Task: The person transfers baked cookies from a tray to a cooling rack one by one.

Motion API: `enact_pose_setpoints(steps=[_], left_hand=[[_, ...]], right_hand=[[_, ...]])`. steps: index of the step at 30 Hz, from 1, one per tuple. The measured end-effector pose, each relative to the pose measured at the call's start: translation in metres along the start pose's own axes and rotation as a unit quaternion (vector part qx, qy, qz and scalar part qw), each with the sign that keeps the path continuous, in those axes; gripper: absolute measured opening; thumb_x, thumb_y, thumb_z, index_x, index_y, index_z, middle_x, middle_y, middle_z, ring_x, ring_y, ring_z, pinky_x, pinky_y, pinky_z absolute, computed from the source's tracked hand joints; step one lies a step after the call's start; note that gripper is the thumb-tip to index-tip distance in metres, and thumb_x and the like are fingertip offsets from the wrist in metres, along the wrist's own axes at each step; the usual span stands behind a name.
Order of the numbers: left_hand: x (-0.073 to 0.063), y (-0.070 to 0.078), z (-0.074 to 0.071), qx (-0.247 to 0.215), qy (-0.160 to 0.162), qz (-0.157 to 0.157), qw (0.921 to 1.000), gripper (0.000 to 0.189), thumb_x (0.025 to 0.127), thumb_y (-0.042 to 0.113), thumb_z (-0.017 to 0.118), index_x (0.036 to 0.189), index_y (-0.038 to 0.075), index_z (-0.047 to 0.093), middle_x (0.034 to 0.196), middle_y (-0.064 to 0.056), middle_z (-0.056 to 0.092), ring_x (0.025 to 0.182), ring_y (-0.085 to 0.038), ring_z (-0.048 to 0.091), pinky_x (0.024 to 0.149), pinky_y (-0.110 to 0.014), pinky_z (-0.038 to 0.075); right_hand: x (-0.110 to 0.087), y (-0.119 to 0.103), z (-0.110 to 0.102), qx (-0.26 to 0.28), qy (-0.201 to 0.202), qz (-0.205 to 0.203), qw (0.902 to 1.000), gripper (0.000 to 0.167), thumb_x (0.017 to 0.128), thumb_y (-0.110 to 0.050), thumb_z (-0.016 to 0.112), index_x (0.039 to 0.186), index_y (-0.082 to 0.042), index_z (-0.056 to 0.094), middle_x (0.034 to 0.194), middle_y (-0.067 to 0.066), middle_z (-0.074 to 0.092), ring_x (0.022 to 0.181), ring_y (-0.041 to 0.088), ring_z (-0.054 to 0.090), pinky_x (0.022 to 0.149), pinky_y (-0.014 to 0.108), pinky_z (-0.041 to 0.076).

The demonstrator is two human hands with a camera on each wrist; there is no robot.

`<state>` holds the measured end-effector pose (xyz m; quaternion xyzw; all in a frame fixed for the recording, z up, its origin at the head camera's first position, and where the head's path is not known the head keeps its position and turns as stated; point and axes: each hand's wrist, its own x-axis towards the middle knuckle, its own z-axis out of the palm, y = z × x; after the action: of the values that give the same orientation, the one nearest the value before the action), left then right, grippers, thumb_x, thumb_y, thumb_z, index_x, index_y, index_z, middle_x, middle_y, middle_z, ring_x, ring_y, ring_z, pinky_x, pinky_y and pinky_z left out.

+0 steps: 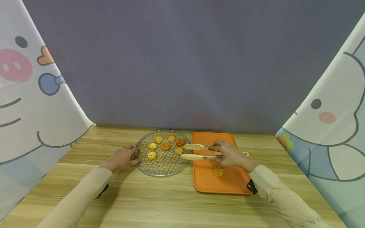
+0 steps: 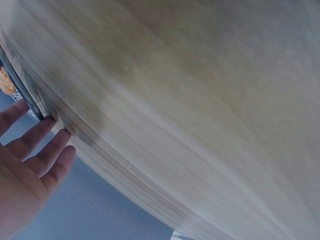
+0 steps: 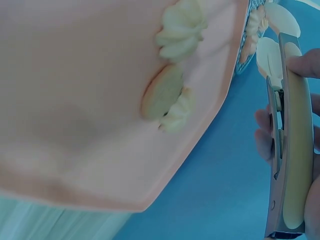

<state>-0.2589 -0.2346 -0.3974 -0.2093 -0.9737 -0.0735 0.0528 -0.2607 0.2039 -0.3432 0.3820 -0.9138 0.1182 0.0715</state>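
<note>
My right hand (image 1: 229, 154) grips a pair of tongs (image 1: 196, 157) with cream tips and metal arms. The tips are spread apart over the right rim of a round wire mesh rack (image 1: 168, 166), close to a star-shaped cookie (image 1: 179, 150), with nothing between them. At the rack's left rim, my left hand (image 1: 121, 158) touches the edge, its fingers fairly straight in the left wrist view. Two pretzel-shaped cookies (image 1: 165, 146) and several piped cookies (image 1: 152, 155) lie on the mesh. Under my right hand is an orange tray (image 1: 208, 182) bearing a star-shaped cookie (image 1: 218, 171) and others partly hidden.
Both rack and tray sit side by side on a wood-grain table (image 1: 137, 202). A grey fabric panel (image 1: 182, 69) rises behind the table, and cartoon-printed curtains (image 1: 328, 152) flank it. In the right wrist view, more cookies (image 3: 182, 30) lie on the tray.
</note>
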Motion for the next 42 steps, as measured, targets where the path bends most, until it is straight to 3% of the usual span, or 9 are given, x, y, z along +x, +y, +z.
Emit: enact_pose_setpoints(steps=[10, 24, 31, 42], left_hand=[[-0.001, 0.001, -0.002, -0.005, -0.001, 0.001, 1.0000, 0.054, 0.084, 0.041, 0.061, 0.122, 0.003, 0.054, 0.118, -0.025, 0.055, 0.099, -0.045, 0.056, 0.083, -0.059, 0.046], [0.001, -0.003, 0.003, -0.003, -0.002, -0.002, 1.0000, 0.055, 0.084, 0.044, 0.061, 0.122, 0.005, 0.054, 0.119, -0.025, 0.055, 0.101, -0.045, 0.055, 0.085, -0.059, 0.045], [0.001, -0.003, 0.002, 0.002, -0.004, -0.004, 1.0000, 0.055, 0.084, 0.044, 0.060, 0.123, 0.006, 0.054, 0.120, -0.026, 0.054, 0.102, -0.045, 0.055, 0.085, -0.060, 0.044], [0.000, -0.002, 0.000, -0.003, -0.012, -0.006, 0.9999, 0.053, 0.085, 0.043, 0.060, 0.123, 0.006, 0.054, 0.120, -0.024, 0.054, 0.102, -0.045, 0.055, 0.085, -0.060, 0.044]], right_hand=[[-0.024, 0.015, -0.010, -0.001, 0.010, 0.019, 0.9998, 0.040, 0.078, -0.013, 0.069, 0.116, -0.002, 0.062, 0.096, 0.001, 0.058, 0.060, 0.002, 0.037, 0.048, 0.016, 0.033], [-0.056, 0.039, -0.018, -0.010, 0.027, 0.027, 0.9992, 0.039, 0.076, -0.007, 0.070, 0.113, 0.000, 0.063, 0.098, 0.007, 0.060, 0.061, -0.001, 0.039, 0.050, 0.017, 0.034], [-0.069, 0.047, -0.020, -0.011, 0.045, 0.027, 0.9986, 0.037, 0.072, -0.004, 0.072, 0.108, 0.001, 0.065, 0.091, 0.000, 0.059, 0.061, -0.003, 0.039, 0.051, 0.016, 0.035], [-0.083, 0.056, -0.027, -0.016, 0.047, 0.036, 0.9981, 0.037, 0.071, -0.004, 0.072, 0.107, 0.003, 0.065, 0.088, 0.002, 0.060, 0.059, -0.005, 0.037, 0.049, 0.016, 0.034]])
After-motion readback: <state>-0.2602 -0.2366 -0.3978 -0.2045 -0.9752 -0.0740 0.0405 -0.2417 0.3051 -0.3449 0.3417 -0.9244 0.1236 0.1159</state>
